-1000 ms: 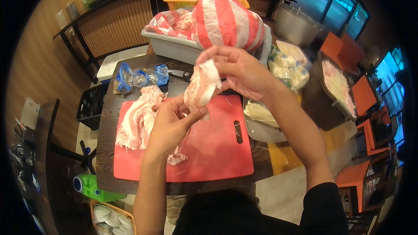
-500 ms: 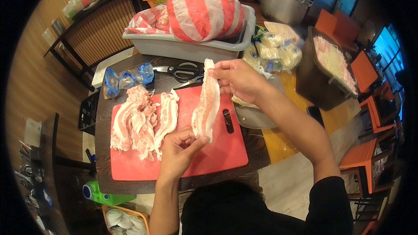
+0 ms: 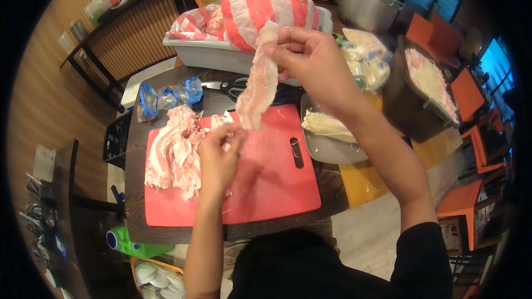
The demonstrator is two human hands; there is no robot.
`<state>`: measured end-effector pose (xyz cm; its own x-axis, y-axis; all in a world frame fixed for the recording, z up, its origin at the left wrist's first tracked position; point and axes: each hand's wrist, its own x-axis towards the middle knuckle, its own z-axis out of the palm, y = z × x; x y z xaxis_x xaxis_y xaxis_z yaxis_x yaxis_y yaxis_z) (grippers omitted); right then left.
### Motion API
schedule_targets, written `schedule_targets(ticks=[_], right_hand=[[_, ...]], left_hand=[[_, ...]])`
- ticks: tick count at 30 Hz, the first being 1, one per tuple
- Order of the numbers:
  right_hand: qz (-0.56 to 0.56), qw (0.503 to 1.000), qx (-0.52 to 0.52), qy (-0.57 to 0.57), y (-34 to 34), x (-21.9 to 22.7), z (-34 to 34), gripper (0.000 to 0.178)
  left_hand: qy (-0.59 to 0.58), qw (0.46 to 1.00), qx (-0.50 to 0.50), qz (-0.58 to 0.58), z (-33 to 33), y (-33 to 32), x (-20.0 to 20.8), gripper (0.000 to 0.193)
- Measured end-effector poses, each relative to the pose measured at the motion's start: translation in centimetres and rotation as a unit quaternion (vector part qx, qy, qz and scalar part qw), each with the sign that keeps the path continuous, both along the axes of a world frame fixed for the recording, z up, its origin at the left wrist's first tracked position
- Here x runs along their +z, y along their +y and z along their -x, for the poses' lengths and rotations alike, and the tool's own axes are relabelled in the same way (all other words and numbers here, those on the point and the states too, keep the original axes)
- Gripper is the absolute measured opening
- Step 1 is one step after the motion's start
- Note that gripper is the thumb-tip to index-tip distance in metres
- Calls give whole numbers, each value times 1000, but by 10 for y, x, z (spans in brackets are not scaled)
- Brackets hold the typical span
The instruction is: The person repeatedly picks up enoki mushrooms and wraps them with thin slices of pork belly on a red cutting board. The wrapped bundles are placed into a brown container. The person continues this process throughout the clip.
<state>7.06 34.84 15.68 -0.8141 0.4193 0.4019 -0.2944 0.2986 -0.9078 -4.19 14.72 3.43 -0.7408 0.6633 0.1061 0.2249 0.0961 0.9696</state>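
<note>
My right hand (image 3: 316, 61) pinches the upper end of a pale, fatty slice of raw meat (image 3: 259, 86), which hangs above the red cutting board (image 3: 277, 188). Loosely curled, my left hand (image 3: 219, 152) is just left of the slice's lower end, with a small gap visible between thumb and fingers and nothing seen in them. Behind that hand, another meat slice (image 3: 218, 121) on the board is mostly hidden. A heap of raw meat slices (image 3: 176, 155) lies on the board's left part.
Scissors (image 3: 234, 86) and blue-marked plastic packaging (image 3: 169, 97) lie beyond the board. A grey tub (image 3: 210, 55) holds a striped bag (image 3: 266, 5). On the right are a tray with enoki mushrooms (image 3: 327, 125), bagged mushrooms (image 3: 366, 66) and a dark filled bin (image 3: 410, 99).
My right hand has lifted the slice up and away from me. My left hand has let go of its lower end and moved slightly left and away. The view has shifted a little.
</note>
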Motion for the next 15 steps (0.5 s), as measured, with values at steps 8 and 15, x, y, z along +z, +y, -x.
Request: schedule_targets(ticks=[8,15], right_hand=[[-417,863,243,-146,-63,-107,-80,47],[-407,908,69,-68,-20,-123,-33,25]], left_hand=[[245,965,75,54,13,-48,4,25],[418,898,-69,115,-48,-58,-19,38]])
